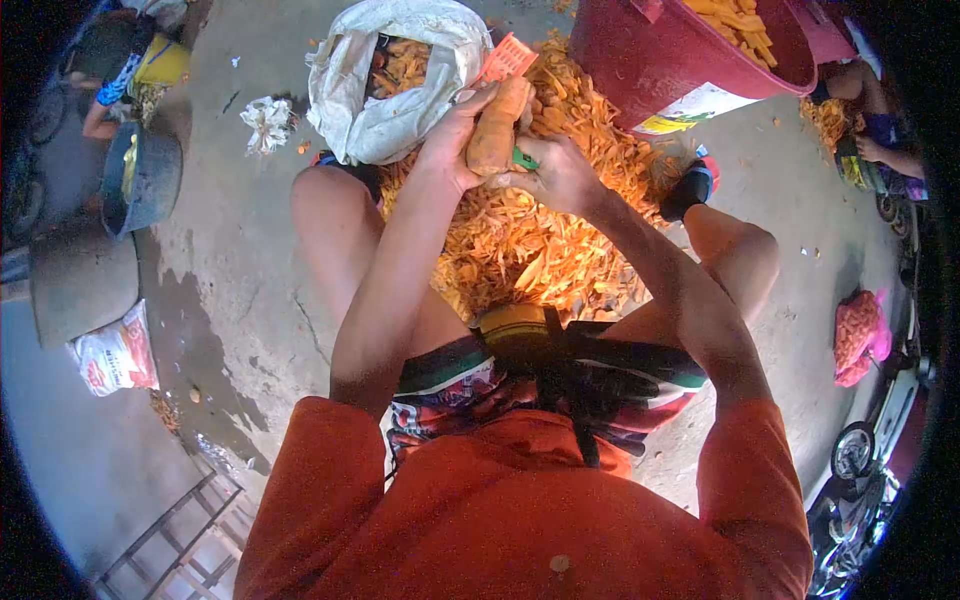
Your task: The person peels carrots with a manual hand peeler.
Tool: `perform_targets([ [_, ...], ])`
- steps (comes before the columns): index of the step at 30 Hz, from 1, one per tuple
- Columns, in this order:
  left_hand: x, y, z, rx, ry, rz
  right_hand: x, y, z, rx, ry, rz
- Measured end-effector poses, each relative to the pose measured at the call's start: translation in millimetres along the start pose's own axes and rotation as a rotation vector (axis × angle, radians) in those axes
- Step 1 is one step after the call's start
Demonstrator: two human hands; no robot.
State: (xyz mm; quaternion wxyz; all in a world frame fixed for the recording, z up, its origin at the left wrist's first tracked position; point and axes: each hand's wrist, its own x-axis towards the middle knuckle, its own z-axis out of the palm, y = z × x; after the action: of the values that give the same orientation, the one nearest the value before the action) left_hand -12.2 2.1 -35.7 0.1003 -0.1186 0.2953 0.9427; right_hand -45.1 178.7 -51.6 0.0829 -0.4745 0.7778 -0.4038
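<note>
We see our left hand (458,140) grasping a thick orange root (494,132) above a heap of peelings (540,245) while our right hand (560,178) grips a green tool (524,159), and we judge the root stiff, fairly weighty and perhaps slippery, best held around its middle.

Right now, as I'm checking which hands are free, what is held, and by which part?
The left hand holds a root by its side. The right hand grips a green tool; with most of it covered, which part cannot be told.
</note>
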Motion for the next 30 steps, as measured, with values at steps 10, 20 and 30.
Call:
perform_targets([
  [10,-8,0,-8,-0.152,0.208,0.372,13,-26,-5,0.15,-0.109,0.066],
  [20,-8,-1,14,0.147,0.516,0.841,17,-34,27,0.106,0.136,0.201],
  [30,-12,24,-4,-0.351,-0.026,0.373,16,12,-54,-0.127,-0.014,0.227],
])
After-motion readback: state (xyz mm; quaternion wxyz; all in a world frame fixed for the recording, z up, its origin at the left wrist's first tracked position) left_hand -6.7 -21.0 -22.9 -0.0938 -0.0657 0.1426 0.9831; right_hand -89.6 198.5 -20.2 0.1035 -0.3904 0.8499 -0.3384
